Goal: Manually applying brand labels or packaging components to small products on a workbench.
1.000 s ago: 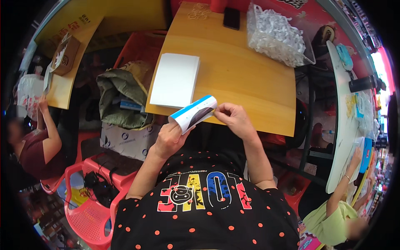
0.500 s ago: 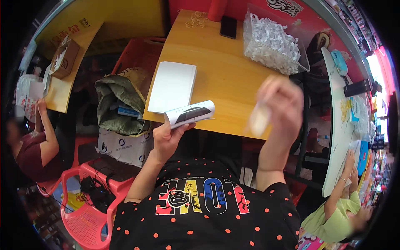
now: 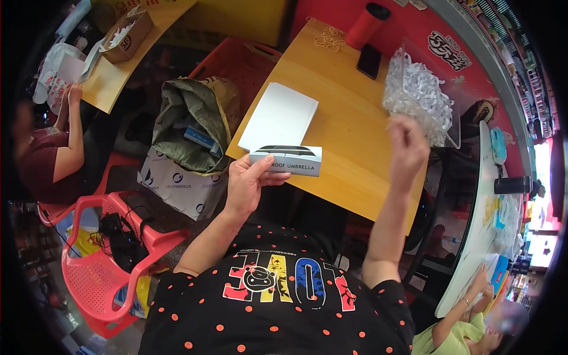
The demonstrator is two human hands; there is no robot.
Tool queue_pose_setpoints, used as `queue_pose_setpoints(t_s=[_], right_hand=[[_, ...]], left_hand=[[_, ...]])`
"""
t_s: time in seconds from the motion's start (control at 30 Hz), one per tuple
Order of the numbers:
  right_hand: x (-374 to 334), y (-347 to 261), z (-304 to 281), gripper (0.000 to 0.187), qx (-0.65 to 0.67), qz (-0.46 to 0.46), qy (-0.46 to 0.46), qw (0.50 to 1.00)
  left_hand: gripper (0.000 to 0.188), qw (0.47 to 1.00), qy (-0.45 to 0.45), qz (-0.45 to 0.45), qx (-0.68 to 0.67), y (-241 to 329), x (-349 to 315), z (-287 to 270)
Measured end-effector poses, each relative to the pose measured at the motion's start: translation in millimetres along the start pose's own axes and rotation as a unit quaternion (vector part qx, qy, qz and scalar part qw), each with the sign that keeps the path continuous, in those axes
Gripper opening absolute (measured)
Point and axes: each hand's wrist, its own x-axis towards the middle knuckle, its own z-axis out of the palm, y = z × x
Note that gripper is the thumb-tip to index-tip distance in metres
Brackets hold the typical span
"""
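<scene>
My left hand (image 3: 248, 180) grips a curled printed paper sheet (image 3: 305, 167) by its left end, thumb on top. A dark umbrella picture and grey lettering face up on it. Behind the sheet, a stack of white paper (image 3: 278, 115) lies at the table's left edge. My right hand (image 3: 408, 142) is raised over the right side of the table, near a clear plastic bin (image 3: 454, 139) heaped with white curled strips (image 3: 417, 83). Its fingers look curled but are smeared by motion, so whatever they hold, if anything, does not show.
On the wooden table (image 3: 349, 124) are a black phone (image 3: 369, 61), a red cylinder (image 3: 367, 26) and loose rubber bands (image 3: 329, 39). An open green sack (image 3: 189, 124) stands left, near a red plastic chair (image 3: 100, 278). Two people sit at tables on either side.
My left hand has rolled the sheet so its lettered face shows. My right hand has moved toward the bin; the pale blurred thing seen at it earlier no longer shows. The view has turned.
</scene>
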Motion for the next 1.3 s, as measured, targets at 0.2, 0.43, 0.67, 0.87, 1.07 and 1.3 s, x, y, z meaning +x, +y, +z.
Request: queue_pose_setpoints(t_s=[0.2,0.43,0.67,0.87,1.07,1.3], right_hand=[[-93.8,-30.7,50.0,0.013,0.142,0.125,-0.079,0.979],[-103.3,-28.4,58.6,0.008,0.282,0.262,-0.034,0.922],[-113.3,2.1,64.8,0.009,0.496,0.363,-0.036,0.788],[-105.9,-13.7,61.2,0.012,0.512,0.442,-0.083,0.732],[-116.5,-9.5,66.7,0.017,0.509,0.413,-0.087,0.75],[-120.8,-6.6,68.0,0.015,0.492,0.398,-0.063,0.772]], left_hand=[[0.025,1.0,-0.007,0.022,0.02,-5.0,5.0,4.9],[0.026,0.996,-0.03,0.052,0.071,-6.0,0.5,12.8],[0.024,0.992,-0.032,0.086,0.083,-10.7,0.8,12.8],[0.021,0.988,-0.034,0.087,0.121,-16.2,2.7,7.0],[0.02,0.986,-0.056,0.06,0.147,-20.3,0.6,16.0],[0.022,0.971,0.01,0.065,0.229,-26.3,0.9,34.0]])
